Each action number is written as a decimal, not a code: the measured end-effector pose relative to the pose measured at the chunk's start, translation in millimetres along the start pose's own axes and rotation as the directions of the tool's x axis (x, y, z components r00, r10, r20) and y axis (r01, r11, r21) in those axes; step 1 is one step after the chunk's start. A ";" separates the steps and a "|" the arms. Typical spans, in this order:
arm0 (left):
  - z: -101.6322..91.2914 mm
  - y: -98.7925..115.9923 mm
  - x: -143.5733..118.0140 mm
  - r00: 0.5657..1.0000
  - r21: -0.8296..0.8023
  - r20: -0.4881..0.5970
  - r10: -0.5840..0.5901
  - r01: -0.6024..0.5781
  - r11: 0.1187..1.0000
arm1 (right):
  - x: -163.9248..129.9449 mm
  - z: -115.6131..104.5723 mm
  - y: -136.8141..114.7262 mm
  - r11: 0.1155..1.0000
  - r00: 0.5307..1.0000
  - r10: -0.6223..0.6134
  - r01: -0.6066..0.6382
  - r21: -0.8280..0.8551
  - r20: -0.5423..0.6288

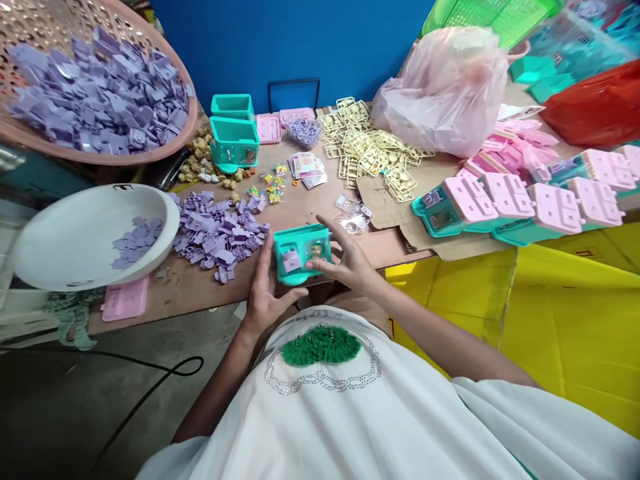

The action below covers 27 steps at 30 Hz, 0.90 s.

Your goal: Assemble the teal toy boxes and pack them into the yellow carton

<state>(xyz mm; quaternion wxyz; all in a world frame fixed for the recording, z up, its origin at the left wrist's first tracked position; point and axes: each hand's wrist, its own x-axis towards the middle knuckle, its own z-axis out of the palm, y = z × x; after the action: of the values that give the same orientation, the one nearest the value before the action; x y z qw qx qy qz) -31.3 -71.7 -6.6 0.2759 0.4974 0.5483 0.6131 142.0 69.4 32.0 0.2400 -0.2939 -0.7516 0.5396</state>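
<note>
The person wears a loose white short-sleeved top (380,427) of smooth, lightly creased fabric that fills the lower part of the view. On its chest sits a dark green tufted patch (321,345) of fuzzy, yarn-like texture, rounded along its top and flatter below, and around it runs a silvery outline of small rhinestone studs (320,381) that loops wide beneath the patch in a lobed shape. Both forearms are bare from the sleeves down, and the left hand (263,293) and right hand (345,263) show no rings, watch or gloves.
</note>
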 end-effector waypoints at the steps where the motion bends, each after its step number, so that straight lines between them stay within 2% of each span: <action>1: 0.9 0.8 -1.9 1.000 0.009 -0.013 -0.011 0.011 1.000 | -4.1 2.3 0.1 1.000 1.000 -0.017 0.018 0.014 -0.017; 5: 4.2 -2.8 -8.1 0.997 0.068 -0.066 -0.042 0.047 0.997 | -15.6 8.4 0.3 0.994 0.996 -0.081 0.082 0.066 -0.020; 13: 2.3 -14.2 -9.5 0.999 0.129 -0.052 -0.006 0.012 0.992 | -18.5 18.4 -5.5 0.996 0.998 -0.006 0.011 0.085 -0.055; 20: 13.8 -8.9 -5.3 0.986 0.156 -0.161 0.037 -0.012 0.988 | -22.9 36.2 -9.2 0.999 0.974 0.017 -0.008 0.040 -0.227; 22: 18.5 -7.4 -4.0 0.982 0.157 -0.179 0.051 -0.023 0.987 | -21.0 36.5 -9.5 0.999 0.976 0.016 -0.008 0.035 -0.217; 27: 27.9 -9.6 -2.6 0.969 0.209 -0.227 0.102 -0.054 0.976 | -15.4 27.3 -9.3 0.997 0.992 0.061 -0.057 0.043 -0.109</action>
<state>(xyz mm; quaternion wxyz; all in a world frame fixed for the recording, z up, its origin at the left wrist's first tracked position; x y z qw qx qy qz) -6.9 -60.6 -19.1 0.1326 0.4675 0.6162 0.6198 132.8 38.0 32.0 0.2707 -0.3404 -0.7175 0.5441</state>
